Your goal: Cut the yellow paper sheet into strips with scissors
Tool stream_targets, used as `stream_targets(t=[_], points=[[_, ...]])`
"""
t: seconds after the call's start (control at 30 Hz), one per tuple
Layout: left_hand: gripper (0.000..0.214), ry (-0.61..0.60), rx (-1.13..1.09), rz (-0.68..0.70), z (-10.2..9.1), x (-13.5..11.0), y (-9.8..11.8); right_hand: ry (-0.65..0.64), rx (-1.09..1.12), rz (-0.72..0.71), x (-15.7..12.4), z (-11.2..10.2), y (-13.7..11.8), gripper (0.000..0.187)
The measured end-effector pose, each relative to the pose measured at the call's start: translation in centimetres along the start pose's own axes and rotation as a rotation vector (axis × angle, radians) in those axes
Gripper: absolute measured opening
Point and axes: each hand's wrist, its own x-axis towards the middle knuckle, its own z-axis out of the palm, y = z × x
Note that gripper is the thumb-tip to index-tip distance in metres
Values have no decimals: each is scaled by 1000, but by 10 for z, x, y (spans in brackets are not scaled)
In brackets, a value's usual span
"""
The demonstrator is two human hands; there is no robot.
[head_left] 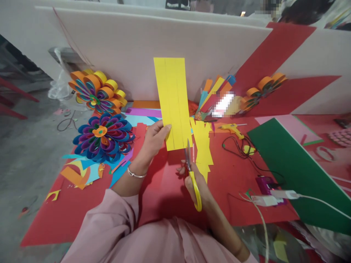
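My left hand (154, 140) pinches the lower left edge of a tall yellow paper sheet (172, 102) and holds it upright; the sheet has long lengthwise cuts in it. My right hand (196, 184) grips yellow-handled scissors (192, 171), whose blades meet the sheet's bottom edge. Just right of the scissors, a pile of cut yellow strips (203, 142) lies on the red sheet (164, 182) that covers the floor. A silver bangle is on my left wrist.
Two rolled-paper flowers lie left: an orange and yellow flower (95, 91), a blue and purple flower (102, 137). A yellow glue gun (232, 128) with a black cord, a green board (296, 171), a white plug strip (274, 197) and white boards (164, 40) are nearby.
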Motion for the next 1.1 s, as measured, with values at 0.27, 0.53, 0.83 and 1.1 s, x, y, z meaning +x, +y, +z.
stream_targets(t=[0.27, 0.53, 0.83, 1.1], points=[[23, -25, 1, -62, 1, -3, 3, -72, 31, -15, 6, -2, -13, 73], [18, -42, 9, -40, 3, -6, 8, -78, 35, -33, 6, -2, -12, 66], [20, -36, 80, -14, 2, -6, 7, -57, 23, -49, 5, 0, -10, 68], [24, -61, 66, -47, 4, -7, 9, -61, 6, -46, 5, -1, -14, 70]])
